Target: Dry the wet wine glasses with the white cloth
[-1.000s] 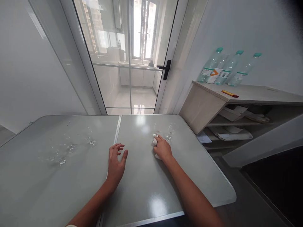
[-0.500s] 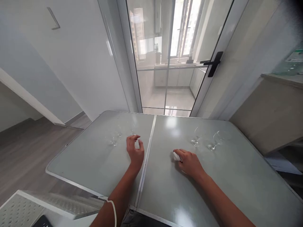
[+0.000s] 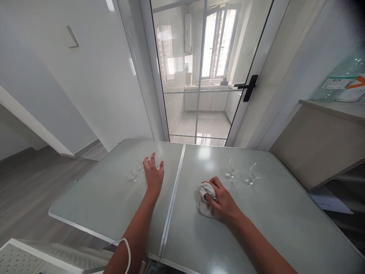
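Note:
My left hand [image 3: 154,176] is over the left half of the table, its fingers spread and curved. Clear stemmed glasses stand around its fingertips. One glass [image 3: 134,176] is just left of the hand, while others are partly hidden behind the fingers; contact with them cannot be made out. A crumpled white cloth [image 3: 207,191] is gripped in my right hand [image 3: 224,198], part of it hanging down to the tabletop. Beyond that hand, on the right half, are another clear stemmed glass [image 3: 231,176] and, farther right, a second one [image 3: 249,182].
The grey-green table [image 3: 99,201] has a pale seam strip [image 3: 174,194] down its middle. A glass door [image 3: 196,114] with a black handle [image 3: 250,87] is behind it. At right is a shelf [image 3: 316,140] bearing wrapped bottles [image 3: 339,85]. A white perforated rack [image 3: 17,262] sits lower left.
My left hand has moved left and away from me, its fingers opening toward the glasses. The cloth in my right hand shows more, loosely unfolded. The view has tilted up slightly.

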`<control>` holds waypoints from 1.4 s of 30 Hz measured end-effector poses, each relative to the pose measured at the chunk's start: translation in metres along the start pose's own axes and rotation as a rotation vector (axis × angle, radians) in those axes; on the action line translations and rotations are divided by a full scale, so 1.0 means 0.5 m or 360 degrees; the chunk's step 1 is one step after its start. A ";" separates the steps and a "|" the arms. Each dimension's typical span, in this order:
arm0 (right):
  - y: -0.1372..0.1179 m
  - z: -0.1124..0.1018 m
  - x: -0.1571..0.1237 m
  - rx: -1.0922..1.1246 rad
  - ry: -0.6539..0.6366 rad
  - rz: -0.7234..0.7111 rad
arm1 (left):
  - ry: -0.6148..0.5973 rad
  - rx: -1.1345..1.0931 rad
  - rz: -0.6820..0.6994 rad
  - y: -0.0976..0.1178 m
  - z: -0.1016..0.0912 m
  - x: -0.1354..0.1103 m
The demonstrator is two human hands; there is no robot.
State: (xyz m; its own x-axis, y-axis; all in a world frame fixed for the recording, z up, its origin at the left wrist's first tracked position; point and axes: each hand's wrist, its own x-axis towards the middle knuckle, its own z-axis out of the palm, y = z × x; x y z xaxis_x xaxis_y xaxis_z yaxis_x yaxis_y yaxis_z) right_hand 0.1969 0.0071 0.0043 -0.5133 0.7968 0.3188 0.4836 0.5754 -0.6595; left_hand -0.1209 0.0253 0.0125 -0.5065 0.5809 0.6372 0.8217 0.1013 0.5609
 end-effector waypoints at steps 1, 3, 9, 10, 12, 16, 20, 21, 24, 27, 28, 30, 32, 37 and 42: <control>-0.002 -0.001 0.000 0.0015 -0.0002 0.0006 | -0.0013 -0.0012 -0.0015 -0.006 0.008 0.006; -0.005 -0.001 0.000 0.0028 0.0006 0.0040 | -0.0039 -0.0074 -0.0032 -0.017 0.019 0.017; 0.006 0.008 0.010 0.0433 0.0221 0.0319 | -0.0183 -0.0457 0.0061 0.022 0.014 0.006; 0.011 0.010 0.013 0.0584 0.0275 0.0428 | -0.0240 -0.0601 0.0089 0.040 0.011 -0.005; 0.019 0.011 0.018 0.0890 0.0377 0.0639 | -0.0415 -0.0835 0.0135 0.077 0.007 -0.037; 0.017 0.002 0.024 0.1093 0.0778 0.0817 | -0.0849 -0.0846 0.0382 0.121 0.010 -0.114; -0.003 -0.003 0.018 0.0620 0.1106 0.0608 | -0.1138 -0.0654 0.0745 0.129 0.016 -0.161; -0.007 -0.001 0.015 0.0523 0.1123 0.0528 | -0.1166 -0.0600 0.0812 0.130 0.017 -0.167; -0.014 0.010 0.008 0.0347 0.0974 0.0141 | -0.1180 -0.0458 0.0920 0.130 0.019 -0.176; -0.024 0.011 0.005 0.0357 0.0597 -0.0157 | -0.1087 -0.0450 0.0942 0.120 0.022 -0.177; -0.028 0.006 0.004 0.0422 0.0441 -0.0158 | -0.1042 -0.0456 0.0938 0.115 0.023 -0.175; -0.035 -0.006 0.003 0.0570 0.0124 -0.0096 | -0.0952 -0.0445 0.0956 0.106 0.022 -0.168; -0.038 -0.017 0.003 0.0711 -0.0093 -0.0026 | -0.0878 -0.0416 0.1037 0.101 0.017 -0.161; -0.026 -0.022 0.009 0.0950 -0.0209 0.0128 | -0.0854 -0.0531 0.1341 0.117 0.005 -0.165; -0.021 -0.021 0.005 0.0617 -0.0025 -0.0115 | -0.1225 -0.0780 0.1086 0.138 -0.008 -0.175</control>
State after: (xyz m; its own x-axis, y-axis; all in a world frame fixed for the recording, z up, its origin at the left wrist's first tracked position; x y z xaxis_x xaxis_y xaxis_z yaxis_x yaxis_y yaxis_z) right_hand 0.1982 0.0050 0.0191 -0.5483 0.7522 0.3653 0.1436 0.5151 -0.8450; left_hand -0.0209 -0.0218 -0.0024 0.4410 0.7522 0.4897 0.5881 -0.6543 0.4755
